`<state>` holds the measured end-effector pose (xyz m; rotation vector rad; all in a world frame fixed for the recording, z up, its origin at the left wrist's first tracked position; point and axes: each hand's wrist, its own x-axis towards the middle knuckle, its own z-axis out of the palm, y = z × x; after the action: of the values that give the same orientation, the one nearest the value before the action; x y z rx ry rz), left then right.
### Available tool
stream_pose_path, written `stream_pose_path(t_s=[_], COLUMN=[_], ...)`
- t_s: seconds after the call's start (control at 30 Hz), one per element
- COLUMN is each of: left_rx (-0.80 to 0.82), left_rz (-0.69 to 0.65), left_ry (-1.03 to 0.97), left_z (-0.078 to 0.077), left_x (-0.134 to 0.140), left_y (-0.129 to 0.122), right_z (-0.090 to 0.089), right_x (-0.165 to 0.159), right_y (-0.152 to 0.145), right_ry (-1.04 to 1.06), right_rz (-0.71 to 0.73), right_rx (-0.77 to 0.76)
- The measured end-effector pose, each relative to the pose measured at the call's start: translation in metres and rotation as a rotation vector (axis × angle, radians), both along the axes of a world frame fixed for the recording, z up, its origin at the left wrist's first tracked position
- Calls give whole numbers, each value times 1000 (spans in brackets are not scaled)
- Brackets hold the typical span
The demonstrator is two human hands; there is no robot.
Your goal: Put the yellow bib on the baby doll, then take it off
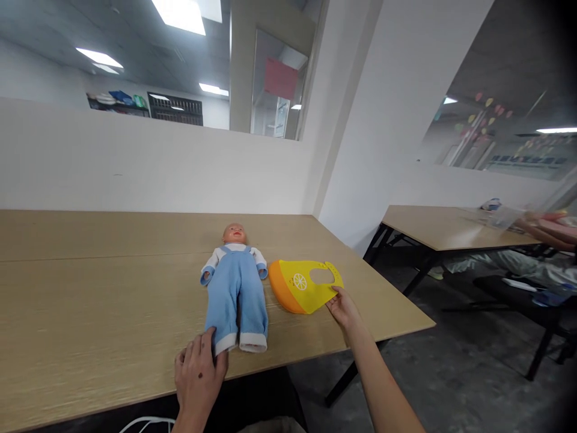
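A doll (237,276) in light-blue overalls and a white top lies face up on the wooden table (112,313), feet toward me. Beside the cuff of its left-hand trouser leg rests my left hand (198,370), thumb and index finger apart and touching the cloth, not visibly gripping it. My right hand (343,308) pinches the lower right edge of a yellow silicone bib (311,291). Printed with a white citrus slice, the bib has an orange pocket turned toward the doll and a neck opening at its upper right. Some fingers of my right hand are hidden under the bib.
A white wall (157,174) with windows rises behind the table. On the right is a second table (433,225), where another person's arm (547,231) shows, blurred. A black stool (527,294) stands below it. A white cable (146,421) hangs near my left wrist.
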<state>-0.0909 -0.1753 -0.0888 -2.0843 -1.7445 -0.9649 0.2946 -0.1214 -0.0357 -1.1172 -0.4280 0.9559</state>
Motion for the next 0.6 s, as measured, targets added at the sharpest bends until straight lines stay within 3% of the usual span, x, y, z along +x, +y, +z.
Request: stream_pose_path(t_s=[0.27,0.6], left_rx=[35,50], left_rz=[-6,-81], left_ry=[-26,-116], left_z=[0,7], left_x=[0,-1], left_y=[1,-3], right_z=[24,96], right_x=[-23,-79], right_y=[31,42], right_ry=[158,114], right_rz=[-18,188], right_rx=[-97,223])
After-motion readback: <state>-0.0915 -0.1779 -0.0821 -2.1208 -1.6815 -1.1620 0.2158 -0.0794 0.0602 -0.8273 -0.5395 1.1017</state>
